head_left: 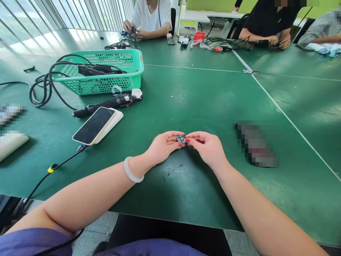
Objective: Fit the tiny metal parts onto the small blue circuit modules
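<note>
The thumb and fingers of the left hand [163, 145] grip a small blue rectangular piece [180, 139], apparently a circuit board, by its edges. The piece sits between the two hands, low over the table. The thumb and index finger of the right hand [209, 145] are drawn close together at its right end; whether they are closed on a tiny part there cannot be told at this size.

For good control, hold the piece by its edges, keep the left grip steady and let the right fingertips make small, light movements. Too much pressure could bend or slip so small a part. Steadying both hands on the green tabletop [170, 103] should help.

A white ring-shaped bangle [129, 171] encircles the left wrist. Beyond the left forearm lie a dark-screened phone [93, 125], a black cylindrical corded tool [112, 103] and a mint-green perforated plastic basket [106, 84]. A dark, blurred oblong object [255, 145] lies to the right.
</note>
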`<state>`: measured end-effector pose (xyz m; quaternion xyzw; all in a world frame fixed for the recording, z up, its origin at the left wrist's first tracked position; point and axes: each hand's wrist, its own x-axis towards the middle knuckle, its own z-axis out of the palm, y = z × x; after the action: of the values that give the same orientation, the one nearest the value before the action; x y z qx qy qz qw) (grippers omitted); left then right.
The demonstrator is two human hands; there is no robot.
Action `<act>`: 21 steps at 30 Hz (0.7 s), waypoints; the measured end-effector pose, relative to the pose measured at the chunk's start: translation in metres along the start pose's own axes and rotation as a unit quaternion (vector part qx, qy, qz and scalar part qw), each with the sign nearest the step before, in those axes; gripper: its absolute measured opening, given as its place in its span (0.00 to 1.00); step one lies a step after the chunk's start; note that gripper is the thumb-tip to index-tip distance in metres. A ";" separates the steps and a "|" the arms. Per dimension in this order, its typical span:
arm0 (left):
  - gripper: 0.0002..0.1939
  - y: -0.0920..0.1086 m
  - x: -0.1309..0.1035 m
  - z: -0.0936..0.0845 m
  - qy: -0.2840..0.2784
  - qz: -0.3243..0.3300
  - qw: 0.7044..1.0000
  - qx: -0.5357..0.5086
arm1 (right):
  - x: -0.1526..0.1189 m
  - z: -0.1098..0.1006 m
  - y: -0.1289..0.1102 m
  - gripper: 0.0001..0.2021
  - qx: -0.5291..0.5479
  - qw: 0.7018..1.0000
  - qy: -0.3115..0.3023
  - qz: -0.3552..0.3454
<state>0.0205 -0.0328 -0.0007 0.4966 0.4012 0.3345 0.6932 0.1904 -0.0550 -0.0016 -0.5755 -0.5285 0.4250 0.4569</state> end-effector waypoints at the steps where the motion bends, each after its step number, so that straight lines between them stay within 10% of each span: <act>1: 0.17 0.000 0.000 0.000 -0.003 0.002 1.000 0.011 | 0.000 0.000 0.000 0.08 -0.013 1.000 0.003 0.005; 21: 0.23 -0.001 -0.003 0.000 -0.012 0.036 0.991 0.131 | -0.005 0.003 -0.002 0.08 -0.158 0.986 0.026 -0.048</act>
<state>0.0197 -0.0359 -0.0012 0.6014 0.4154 0.2975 0.6142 0.1862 -0.0598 0.0000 -0.6253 -0.6041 0.2981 0.3939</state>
